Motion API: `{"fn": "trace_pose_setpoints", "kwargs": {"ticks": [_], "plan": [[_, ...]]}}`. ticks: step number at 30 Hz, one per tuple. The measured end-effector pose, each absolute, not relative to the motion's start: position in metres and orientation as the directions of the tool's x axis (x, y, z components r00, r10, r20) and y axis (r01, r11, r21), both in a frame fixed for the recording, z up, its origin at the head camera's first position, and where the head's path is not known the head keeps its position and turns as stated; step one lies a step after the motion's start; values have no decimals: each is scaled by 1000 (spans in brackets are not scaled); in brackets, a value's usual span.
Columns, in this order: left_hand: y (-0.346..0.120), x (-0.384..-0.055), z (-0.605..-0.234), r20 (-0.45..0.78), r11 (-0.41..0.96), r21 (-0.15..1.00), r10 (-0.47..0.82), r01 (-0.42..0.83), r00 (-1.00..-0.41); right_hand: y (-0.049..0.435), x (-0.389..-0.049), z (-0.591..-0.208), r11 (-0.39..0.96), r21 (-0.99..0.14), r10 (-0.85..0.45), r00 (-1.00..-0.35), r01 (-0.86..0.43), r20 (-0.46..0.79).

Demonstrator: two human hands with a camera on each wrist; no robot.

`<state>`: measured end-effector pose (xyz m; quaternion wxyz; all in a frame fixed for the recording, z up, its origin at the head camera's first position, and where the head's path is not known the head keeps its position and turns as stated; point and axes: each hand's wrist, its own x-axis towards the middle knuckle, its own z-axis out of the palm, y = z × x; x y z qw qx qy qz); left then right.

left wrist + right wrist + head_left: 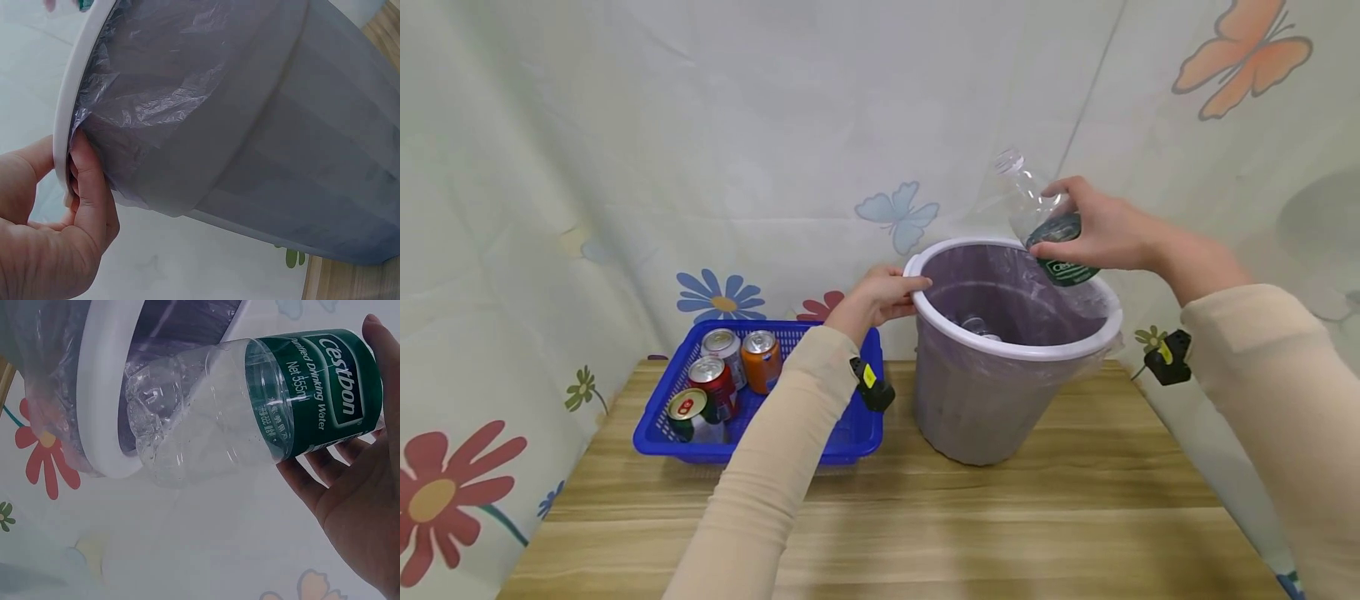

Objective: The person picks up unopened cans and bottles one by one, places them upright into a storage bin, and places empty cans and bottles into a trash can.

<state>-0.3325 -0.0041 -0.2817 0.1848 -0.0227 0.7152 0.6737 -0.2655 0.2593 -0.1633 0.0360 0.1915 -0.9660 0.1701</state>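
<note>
A clear plastic water bottle with a green label is gripped by my right hand, tilted over the right side of the bin's mouth. In the right wrist view the bottle's bottom overlaps the white rim. My left hand pinches the left rim of the grey trash bin, thumb over the top and fingers curled beneath. A thin clear bag lines the bin and folds over its rim. Inside the bin lie clear plastic bottles, mostly hidden by the near wall.
Left of the bin sits a blue plastic basket holding several drink cans; my left forearm crosses over it. Both stand on a wood-grain table. A patterned curtain hangs close behind and at the sides.
</note>
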Motion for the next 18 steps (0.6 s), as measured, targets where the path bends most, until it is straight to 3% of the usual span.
{"fn": "trace_pose_setpoints", "kwargs": {"ticks": [18], "plan": [[-5,-330,-281,-288,87,957,226,-275,-931,245,-271,-171,852,-287,-422,-899,-437,115]]}}
